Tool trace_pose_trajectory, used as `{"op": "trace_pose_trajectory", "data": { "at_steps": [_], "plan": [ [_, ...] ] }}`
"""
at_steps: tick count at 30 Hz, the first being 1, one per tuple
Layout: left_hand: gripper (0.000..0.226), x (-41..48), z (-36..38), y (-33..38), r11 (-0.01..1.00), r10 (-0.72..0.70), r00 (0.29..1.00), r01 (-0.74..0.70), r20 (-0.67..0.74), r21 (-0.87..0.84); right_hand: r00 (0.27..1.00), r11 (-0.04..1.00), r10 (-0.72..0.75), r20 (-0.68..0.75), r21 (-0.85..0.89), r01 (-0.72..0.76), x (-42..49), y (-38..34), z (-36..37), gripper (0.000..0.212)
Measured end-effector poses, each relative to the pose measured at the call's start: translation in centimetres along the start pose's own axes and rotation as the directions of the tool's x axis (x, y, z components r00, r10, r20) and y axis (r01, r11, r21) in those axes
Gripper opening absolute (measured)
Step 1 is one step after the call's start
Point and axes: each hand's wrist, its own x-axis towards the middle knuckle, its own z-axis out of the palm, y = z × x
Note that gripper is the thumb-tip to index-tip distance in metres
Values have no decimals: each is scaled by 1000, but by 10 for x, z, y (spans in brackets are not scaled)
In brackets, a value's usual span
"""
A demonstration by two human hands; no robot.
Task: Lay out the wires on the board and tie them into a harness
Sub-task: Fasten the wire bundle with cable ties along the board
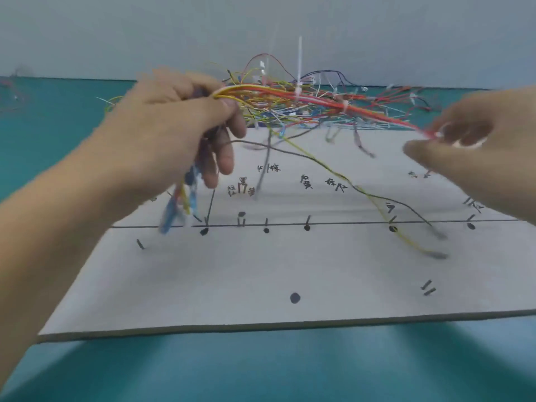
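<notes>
A white board (pixel 261 271) with a drawn black line, dots and handwritten labels lies on the teal table. Above it I hold a tied bundle of red, orange and yellow wires (pixel 319 101), stretched in the air between both hands. My left hand (pixel 179 126) grips its left end, with blue and yellow wire ends (pixel 181 207) hanging below the fingers. My right hand (pixel 464 140) pinches the bundle's right end. White cable ties (pixel 298 68) stick up from the bundle. A grey wire and a yellow wire (pixel 377 198) droop from it onto the board.
A tangled pile of loose coloured wires (pixel 290 111) lies behind the board at its far edge. The teal table (pixel 261 367) runs round the board, with a grey wall behind. More wires sit blurred at the far left (pixel 14 91).
</notes>
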Motion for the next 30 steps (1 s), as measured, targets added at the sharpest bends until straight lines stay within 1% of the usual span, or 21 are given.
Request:
{"op": "trace_pose_trajectory", "data": {
  "at_steps": [1, 2, 4, 5, 6, 7, 9, 10, 11, 12, 14, 15, 16, 19, 22, 23, 27, 30],
  "plan": [
    [30, -1, -6, -3, 1000, -1, 1000, 2, -11, 4, 992, 998, -70, 102, 3, 70, -1, 9, 10, 39],
    [30, -2, -12, -6, 1000, -11, 1000, 11, -18, 7, 993, 998, -51, 106, -32, 55, -6, 10, 22, 41],
    [27, -6, -20, -12, 996, -45, 999, 46, -8, 71, 988, 997, -48, 148, -58, 57, -7, 17, 31, 35],
    [23, -10, -21, -15, 988, -62, 998, 59, 16, 144, 981, 994, -91, 171, -51, 101, -5, 22, 34, 28],
    [18, -14, -20, -18, 969, -71, 996, 57, 53, 242, 984, 995, -97, 152, 1, 98, -3, 18, 36, 23],
    [14, -19, -18, -21, 937, -76, 992, 38, 96, 347, 985, 993, -121, 124, 0, 121, -4, 15, 40, 22],
    [23, -28, -9, -23, 854, -105, 980, 1, 170, 521, 983, 983, -168, 79, 93, 160, -7, 6, 45, 29],
    [28, -31, -4, -21, 823, -126, 973, -6, 193, 568, 975, 970, -204, 83, 149, 190, -9, -2, 47, 35],
    [31, -33, -1, -21, 803, -138, 968, -15, 211, 595, 966, 961, -229, 116, 182, 206, -12, -11, 47, 42],
    [33, -34, 2, -20, 789, -143, 962, -31, 232, 614, 954, 958, -240, 182, 203, 202, -15, -16, 49, 45],
    [32, -35, 4, -20, 762, -123, 961, -68, 246, 644, 918, 967, -222, 329, 191, 166, -23, -23, 54, 40],
    [31, -35, 6, -20, 749, -95, 967, -87, 236, 657, 910, 973, -208, 359, 168, 156, -26, -26, 56, 37],
    [29, -36, 8, -20, 741, -66, 973, -100, 219, 664, 920, 976, -201, 337, 153, 158, -29, -26, 59, 35],
    [18, -36, 16, -24, 737, 19, 979, -150, 201, 659, 960, 975, -195, 203, 149, 167, -33, -30, 66, 29],
    [17, -37, 16, -26, 696, 75, 976, -199, 206, 690, 961, 965, -237, 142, 152, 215, -37, -34, 72, 14],
    [17, -37, 15, -27, 699, 109, 970, -231, 218, 677, 960, 963, -246, 130, 141, 228, -38, -36, 73, 12],
    [13, -38, 15, -27, 719, 161, 951, -296, 263, 630, 960, 970, -244, 140, 13, 245, -38, -48, 81, 20],
    [18, -36, 13, -30, 679, 189, 937, -342, 295, 650, 944, 950, -290, 158, -70, 304, -36, -69, 86, 39]
  ]
}}
